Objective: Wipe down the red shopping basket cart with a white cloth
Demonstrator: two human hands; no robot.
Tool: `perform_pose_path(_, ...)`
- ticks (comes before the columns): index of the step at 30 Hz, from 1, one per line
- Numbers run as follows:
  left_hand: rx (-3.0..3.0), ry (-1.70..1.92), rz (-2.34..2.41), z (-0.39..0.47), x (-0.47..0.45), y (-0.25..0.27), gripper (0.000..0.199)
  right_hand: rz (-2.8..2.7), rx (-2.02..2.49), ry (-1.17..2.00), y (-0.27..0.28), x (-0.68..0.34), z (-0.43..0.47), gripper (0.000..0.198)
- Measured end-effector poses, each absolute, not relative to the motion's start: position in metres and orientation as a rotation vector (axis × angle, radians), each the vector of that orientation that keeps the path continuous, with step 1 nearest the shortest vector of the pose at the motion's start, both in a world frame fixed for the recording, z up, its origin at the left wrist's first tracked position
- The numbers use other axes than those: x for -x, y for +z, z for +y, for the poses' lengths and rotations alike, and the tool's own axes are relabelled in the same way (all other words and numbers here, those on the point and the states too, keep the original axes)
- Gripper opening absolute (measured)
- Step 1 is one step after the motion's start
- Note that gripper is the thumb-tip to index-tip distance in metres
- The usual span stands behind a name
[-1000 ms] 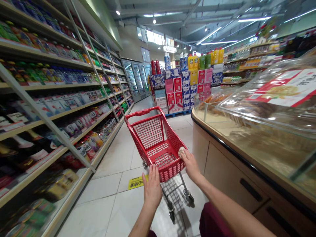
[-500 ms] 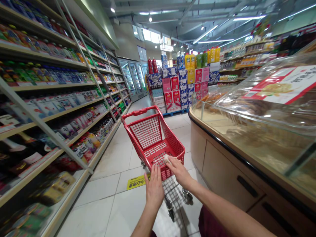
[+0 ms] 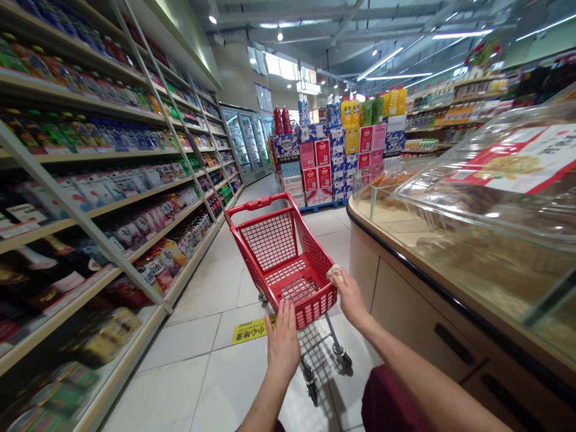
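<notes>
A red plastic shopping cart [image 3: 310,270] stands before me, its basket bare inside and its handle on the far side. My left hand [image 3: 283,342] lies against the near rim, fingers stretched out over the edge and thumb apart. At the basket's near right corner, my right hand [image 3: 353,300] is closed on a crumpled whitish cloth [image 3: 334,273], pressed to the rim. Part of the cloth is hidden by the fingers.
Shelves of bottled drinks [image 3: 121,144] line the left side. A glass-edged counter [image 3: 400,264] with packaged food stands close on the right. Stacked drink cartons [image 3: 317,171] rise beyond the cart. A yellow floor sticker [image 3: 252,330] lies beside the cart's wheels.
My right hand has slid the cloth rightward along the cart's rim, from the near edge to the right corner. My left hand stays on the near rim.
</notes>
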State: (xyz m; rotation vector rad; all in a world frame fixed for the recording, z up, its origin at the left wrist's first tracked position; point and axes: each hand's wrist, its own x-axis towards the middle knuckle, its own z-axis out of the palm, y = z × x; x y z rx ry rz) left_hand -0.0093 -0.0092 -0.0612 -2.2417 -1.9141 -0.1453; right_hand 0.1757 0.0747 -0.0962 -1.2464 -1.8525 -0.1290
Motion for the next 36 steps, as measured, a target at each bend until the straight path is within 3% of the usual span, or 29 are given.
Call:
perform_pose_path(7,2.185,-0.134,-1.959,-0.008,0.009,-0.065,0.065,-2.085,1.012,-0.104,-0.104,-0.139,0.047,0.047)
perform_pose_path(13,2.158,-0.087,-1.974,-0.002,0.029,-0.057,0.069,-1.943,1.237,-0.06,-0.093,-0.143,0.053,0.041)
perform_pose_path(21,2.401,0.091,-1.72,0.029,0.053,-0.017,0.055,-2.197,1.066,-0.122,-0.104,-0.138,0.052,0.05)
perform_pose_path(29,2.495,-0.013,-1.753,0.016,0.008,-0.011,0.042,-2.167,1.006,-0.001,-0.107,-0.181,0.064,0.043)
perform_pose_path(36,2.574,-0.073,-1.702,-0.002,-0.048,-0.011,0.046,-2.032,1.14,0.071,-0.1,-0.233,0.078,0.04)
